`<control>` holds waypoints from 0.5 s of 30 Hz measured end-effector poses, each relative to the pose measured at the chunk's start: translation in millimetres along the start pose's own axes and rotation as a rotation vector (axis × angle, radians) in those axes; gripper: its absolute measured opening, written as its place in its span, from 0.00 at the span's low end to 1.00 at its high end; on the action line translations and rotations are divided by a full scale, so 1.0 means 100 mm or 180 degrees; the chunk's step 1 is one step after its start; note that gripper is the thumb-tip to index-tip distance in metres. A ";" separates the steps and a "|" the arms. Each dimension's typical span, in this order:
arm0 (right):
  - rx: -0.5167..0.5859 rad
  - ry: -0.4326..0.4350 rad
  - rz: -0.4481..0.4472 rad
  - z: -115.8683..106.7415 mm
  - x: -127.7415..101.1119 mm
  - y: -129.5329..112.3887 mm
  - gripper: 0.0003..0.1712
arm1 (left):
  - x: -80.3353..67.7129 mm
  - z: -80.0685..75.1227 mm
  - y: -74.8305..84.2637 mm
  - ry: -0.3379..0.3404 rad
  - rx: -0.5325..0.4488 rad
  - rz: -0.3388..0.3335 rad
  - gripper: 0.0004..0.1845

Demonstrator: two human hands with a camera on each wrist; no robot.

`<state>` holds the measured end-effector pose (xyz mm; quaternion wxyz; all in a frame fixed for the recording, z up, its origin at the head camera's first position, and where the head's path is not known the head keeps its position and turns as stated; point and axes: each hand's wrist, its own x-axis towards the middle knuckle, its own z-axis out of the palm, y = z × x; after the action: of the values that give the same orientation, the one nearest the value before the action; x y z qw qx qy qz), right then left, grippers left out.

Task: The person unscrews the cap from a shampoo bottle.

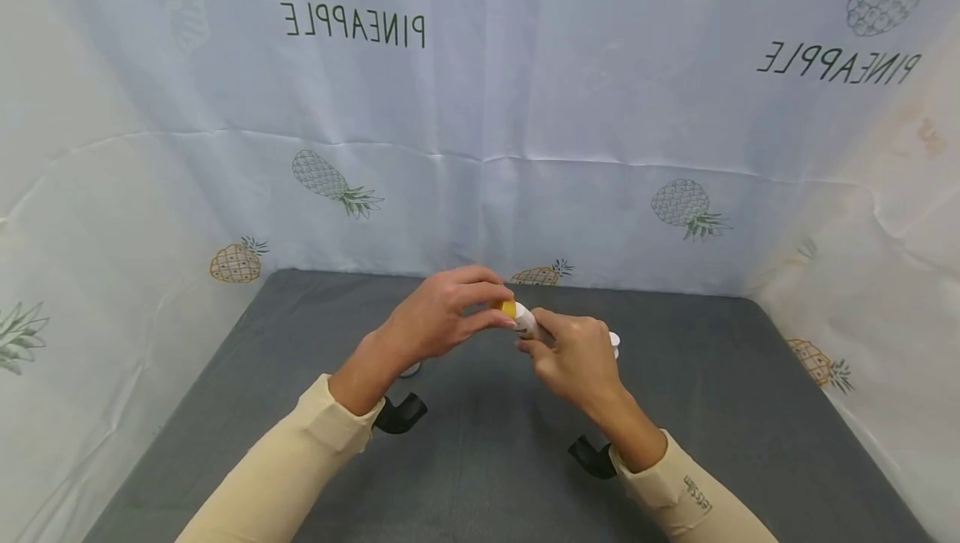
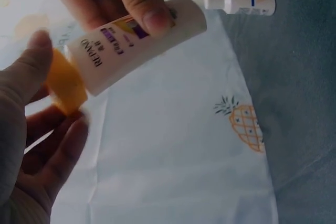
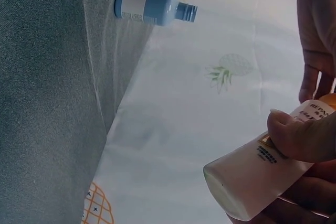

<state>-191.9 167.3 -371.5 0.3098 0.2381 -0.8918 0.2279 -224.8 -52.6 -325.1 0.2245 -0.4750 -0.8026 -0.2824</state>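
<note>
Item: white bottle [image 2: 137,43] with orange cap [image 2: 65,85], being held in the air above the grey desk [image 1: 487,460], between the two hands and clear of the surface.

Right hand [image 1: 577,360]: curling round the bottle's body, thumb [image 3: 296,137] pressing on the printed label, remaining fingers wrapping underneath; the flat base is pointing away from the cap end.

Left hand [image 1: 442,318]: pinching the orange cap between thumb and fingertips at the bottle's top end.

Axis: the bottle is lying tilted, nearer level than upright, its long axis running hand to hand, cap toward the left hand and base toward the right. The left hand is the one nearer the cap.

Also present: small white bottle [image 2: 240,1] sitting on the desk just beyond the right hand; blue bottle [image 3: 152,10], uncapped, sitting on the desk near the left forearm. Pineapple-print cloth [image 1: 480,151] is hanging behind.
</note>
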 end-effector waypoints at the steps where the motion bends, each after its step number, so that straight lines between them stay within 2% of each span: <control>1: -0.0001 0.0002 -0.0003 0.00 0.00 0.00 0.18 | 0.01 0.01 0.01 0.0025 0.0020 -0.0012 0.14; 5: 0.0010 0.0008 -0.0011 0.00 0.00 0.01 0.18 | 0.02 0.05 0.01 0.0126 -0.0017 0.0006 0.16; 9: 0.0034 -0.0004 -0.0013 0.00 0.00 0.02 0.16 | 0.02 0.05 0.01 0.0180 -0.0053 0.0164 0.15; 12: 0.0038 -0.0006 -0.0014 0.00 0.00 0.02 0.16 | 0.02 0.03 0.02 0.0131 0.0059 0.0241 0.16; 15: 0.0001 -0.0010 -0.0024 -0.01 0.00 0.03 0.16 | 0.03 0.00 0.05 -0.0016 0.0212 0.0180 0.19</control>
<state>-193.2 169.8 -371.3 0.3092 0.2419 -0.8914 0.2266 -221.6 -48.8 -322.7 0.2461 -0.4905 -0.7984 -0.2479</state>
